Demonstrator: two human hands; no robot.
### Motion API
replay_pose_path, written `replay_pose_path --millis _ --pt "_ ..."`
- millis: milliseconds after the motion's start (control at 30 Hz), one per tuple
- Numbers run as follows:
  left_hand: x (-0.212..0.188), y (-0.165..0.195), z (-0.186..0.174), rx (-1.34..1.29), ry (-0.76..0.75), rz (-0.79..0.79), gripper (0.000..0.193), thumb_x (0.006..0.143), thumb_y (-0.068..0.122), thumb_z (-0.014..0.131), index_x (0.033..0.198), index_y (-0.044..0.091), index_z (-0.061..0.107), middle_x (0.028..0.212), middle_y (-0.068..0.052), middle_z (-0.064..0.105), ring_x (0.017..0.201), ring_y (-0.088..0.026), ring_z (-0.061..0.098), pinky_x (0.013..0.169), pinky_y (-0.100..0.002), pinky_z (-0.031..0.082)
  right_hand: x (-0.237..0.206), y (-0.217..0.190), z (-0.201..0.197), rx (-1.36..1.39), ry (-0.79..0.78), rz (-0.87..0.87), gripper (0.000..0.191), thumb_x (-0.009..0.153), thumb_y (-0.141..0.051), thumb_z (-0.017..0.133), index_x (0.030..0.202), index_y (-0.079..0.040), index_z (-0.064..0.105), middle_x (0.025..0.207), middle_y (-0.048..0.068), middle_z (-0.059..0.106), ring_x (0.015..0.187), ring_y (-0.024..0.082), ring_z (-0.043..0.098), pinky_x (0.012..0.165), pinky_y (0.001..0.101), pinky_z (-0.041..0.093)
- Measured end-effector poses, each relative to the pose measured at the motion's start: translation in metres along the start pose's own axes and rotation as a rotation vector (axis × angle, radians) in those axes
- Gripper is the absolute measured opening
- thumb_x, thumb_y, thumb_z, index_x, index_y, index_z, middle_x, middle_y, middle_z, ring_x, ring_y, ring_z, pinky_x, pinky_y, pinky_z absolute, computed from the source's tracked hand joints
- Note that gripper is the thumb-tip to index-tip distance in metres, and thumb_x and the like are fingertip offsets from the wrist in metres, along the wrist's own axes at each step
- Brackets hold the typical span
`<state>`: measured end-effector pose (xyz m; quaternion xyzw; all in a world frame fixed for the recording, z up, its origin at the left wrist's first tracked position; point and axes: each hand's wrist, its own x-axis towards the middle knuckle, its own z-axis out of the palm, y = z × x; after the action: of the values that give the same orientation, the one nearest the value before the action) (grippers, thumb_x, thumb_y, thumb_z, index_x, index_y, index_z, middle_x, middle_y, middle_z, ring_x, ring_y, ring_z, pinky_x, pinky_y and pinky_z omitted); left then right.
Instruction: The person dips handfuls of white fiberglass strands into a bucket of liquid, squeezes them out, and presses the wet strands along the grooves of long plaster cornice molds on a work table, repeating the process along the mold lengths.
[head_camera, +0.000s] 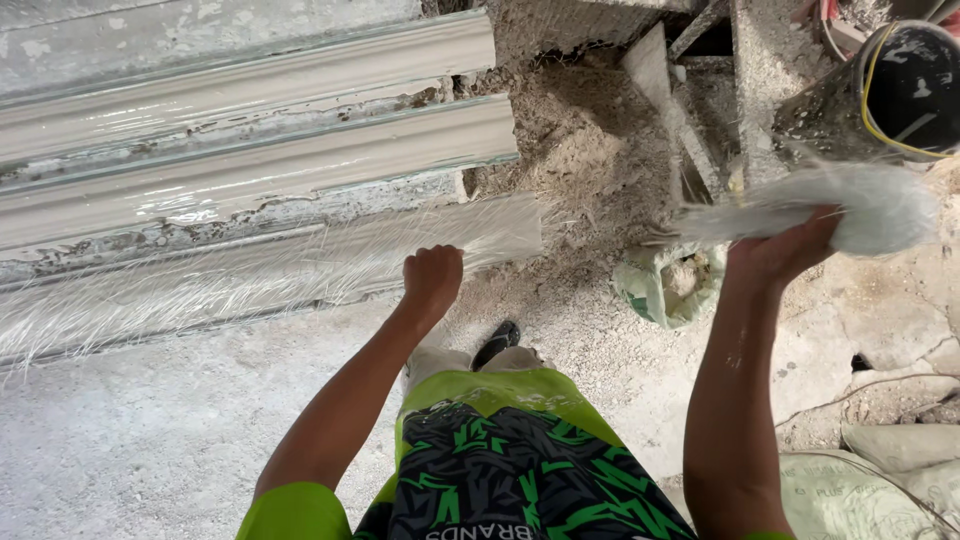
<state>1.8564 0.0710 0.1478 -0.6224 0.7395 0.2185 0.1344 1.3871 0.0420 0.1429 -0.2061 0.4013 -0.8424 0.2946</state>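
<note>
Dusty concrete floor (150, 440) spreads bare across the lower left of the head view, leaving open room there. Long grey cornice mouldings (250, 160) lie side by side along the upper left, their right ends stopping in a stepped line just short of a heap of sandy rubble (590, 140). The nearest moulding is covered with a thin spread of white glass fibre strands (200, 280).

At that moulding's right end, the left hand (433, 280) is curled into a fist, fingers pressed together over the fibres at the near edge; whether it pinches any strands cannot be told. To the right, well apart from it, the right hand (790, 250) is raised and closed around a loose white fibre bundle (820, 205), which lies across the top of the palm and sticks out on both sides. Below it sits a small open green bag (665, 285), and a black bucket (905, 85) stands at the upper right corner.
</note>
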Motion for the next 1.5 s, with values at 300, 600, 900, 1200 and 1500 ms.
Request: replay_pose_path --millis 300,600,900,1200,1500 --pt "0.000 0.075 -0.014 -0.663 0.404 0.377 0.058 0.108 0.037 0.042 0.144 -0.009 0.044 0.140 -0.033 0.054 0.126 -0.046 0.055 0.107 -0.073 0.028 -0.153 0.068 0.068 -0.077 -0.116 0.398 0.053 0.104 -0.052 0.055 0.130 -0.008 0.043 0.116 0.017 0.056 0.103 0.032 0.063 0.086 0.0464 0.060" --pt "-0.014 0.008 -0.002 -0.407 0.711 0.284 0.023 0.107 0.022 0.058 0.094 0.005 0.066 0.087 -0.010 0.072 0.082 -0.026 0.072 0.070 -0.043 0.058 -0.034 0.043 0.082 -0.086 -0.070 0.198 0.063 0.098 -0.052 0.056 0.140 -0.007 0.044 0.133 0.022 0.056 0.125 0.038 0.061 0.106 0.0543 0.056" --pt "-0.034 -0.076 0.010 -0.106 0.743 -0.063 0.025 0.102 0.030 0.058 0.094 0.011 0.072 0.088 -0.008 0.071 0.092 -0.026 0.069 0.090 -0.051 0.049 0.002 0.095 0.093 -0.002 -0.331 0.119 0.073 0.103 -0.058 0.050 0.150 -0.003 0.043 0.148 0.025 0.052 0.142 0.041 0.053 0.126 0.0578 0.048" --pt "-0.109 -0.234 0.008 -0.066 0.632 -0.345 0.026 0.104 0.029 0.057 0.096 0.011 0.074 0.098 -0.011 0.070 0.100 -0.028 0.067 0.099 -0.058 0.044 -0.154 0.103 0.219 -0.159 -0.379 0.418 0.061 0.102 -0.049 0.050 0.146 -0.006 0.042 0.142 0.018 0.052 0.135 0.032 0.054 0.116 0.0472 0.051" --pt "-0.192 -0.411 0.003 -0.220 0.909 -0.392 0.023 0.104 0.027 0.056 0.101 0.011 0.073 0.100 -0.009 0.071 0.104 -0.030 0.066 0.102 -0.060 0.042 -0.348 0.145 0.339 -0.043 -0.502 0.660 0.038 0.103 -0.033 0.056 0.136 -0.014 0.052 0.128 0.004 0.061 0.121 0.020 0.064 0.104 0.0381 0.060"
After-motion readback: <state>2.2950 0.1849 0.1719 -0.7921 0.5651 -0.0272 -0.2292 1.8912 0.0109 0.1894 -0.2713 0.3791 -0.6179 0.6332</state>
